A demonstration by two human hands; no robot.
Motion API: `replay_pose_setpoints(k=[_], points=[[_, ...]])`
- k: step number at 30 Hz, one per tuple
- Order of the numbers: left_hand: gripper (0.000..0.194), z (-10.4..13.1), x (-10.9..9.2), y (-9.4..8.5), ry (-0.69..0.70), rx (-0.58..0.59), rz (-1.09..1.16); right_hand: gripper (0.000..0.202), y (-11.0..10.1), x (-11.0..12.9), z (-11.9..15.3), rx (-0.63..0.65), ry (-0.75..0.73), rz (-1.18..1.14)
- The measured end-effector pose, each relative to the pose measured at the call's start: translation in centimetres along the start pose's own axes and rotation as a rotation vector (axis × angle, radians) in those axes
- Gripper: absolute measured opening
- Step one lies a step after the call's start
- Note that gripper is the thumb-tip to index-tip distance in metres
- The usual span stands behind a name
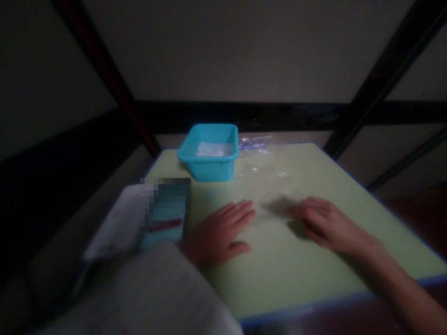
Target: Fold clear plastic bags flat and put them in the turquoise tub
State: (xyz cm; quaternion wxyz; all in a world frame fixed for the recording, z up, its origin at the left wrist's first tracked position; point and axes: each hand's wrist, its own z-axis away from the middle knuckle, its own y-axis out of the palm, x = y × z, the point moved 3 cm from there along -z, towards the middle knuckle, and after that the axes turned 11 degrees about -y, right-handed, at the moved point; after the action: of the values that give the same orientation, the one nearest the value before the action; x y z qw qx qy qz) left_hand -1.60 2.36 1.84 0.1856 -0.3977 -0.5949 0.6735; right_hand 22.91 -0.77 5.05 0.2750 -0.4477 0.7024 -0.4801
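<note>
Plastic bag (268, 211): lay on the table between the two hands, so clear that its outline was hard to follow.
Left hand (220, 237): was palm down with fingers stretched toward the bag and thumb held apart, released rather than gripping; whether its fingertips touched the plastic could not be made out.
Right hand (323, 223): had its fingers bent, the foremost reaching in at the right side of the bag; I could not tell whether it pinched the plastic, as blur and shadow hid the fingertips.
Right forearm (387, 265): came in bare from the lower right corner, over the near part of the table.
Grey cloth (150, 293): filled the lower left, meeting the left wrist.
Other clear plastic (268, 174): lay beyond the bag, showing mostly as glints.
Flat green item (171, 204): lay left of the left hand, crossed by a dark red band and partly masked by coarse blocks.
White paper (118, 221): lay at the left edge of the table, beside the green item.
Basin (211, 170): stood upright toward the far edge, turquoise, with white sheets (214, 149) inside.
Blue-marked plastic (254, 144): lay just right of the basin.
Table (272, 279): had a pale yellow-green top and a blue rim.
Wall (237, 56): rose grey and dim behind, between dark slanting posts (387, 70).
</note>
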Motion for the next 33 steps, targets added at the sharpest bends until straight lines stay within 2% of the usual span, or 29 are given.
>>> replay_pose_setpoints(k=[5,8,10,15,17,21,27,33], points=[[0.065,0.0,0.1,0.1,0.014,-0.015,0.007,0.035,-1.0,0.1,0.1,-0.130,0.045,-0.012],[0.066,0.1,0.0,0.1,0.026,-0.035,0.005,0.028,-1.2,0.4,-0.2,-0.151,0.057,-0.090],[0.064,0.1,-0.1,0.1,0.040,-0.037,-0.005,0.022,-1.1,0.6,-0.5,-0.123,0.061,-0.196],[0.057,0.1,-0.5,-0.4,0.047,-0.048,-0.039,0.021,0.4,0.6,-1.1,0.079,0.142,-0.438],[0.057,-0.1,-1.0,-0.6,0.057,-0.073,-0.037,0.021,1.0,0.6,-1.1,0.117,0.148,-0.489],[0.065,-0.6,-2.7,-0.4,0.112,-0.083,0.008,0.021,1.5,0.6,-1.1,0.071,0.129,-0.565],[0.067,-1.1,-4.2,1.6,0.161,-0.003,0.048,0.022,1.9,0.8,-1.4,-0.063,0.071,-0.718],[0.068,-1.0,-3.9,1.7,0.138,0.019,0.082,0.022,3.3,0.7,-1.9,0.003,0.116,-0.864]])
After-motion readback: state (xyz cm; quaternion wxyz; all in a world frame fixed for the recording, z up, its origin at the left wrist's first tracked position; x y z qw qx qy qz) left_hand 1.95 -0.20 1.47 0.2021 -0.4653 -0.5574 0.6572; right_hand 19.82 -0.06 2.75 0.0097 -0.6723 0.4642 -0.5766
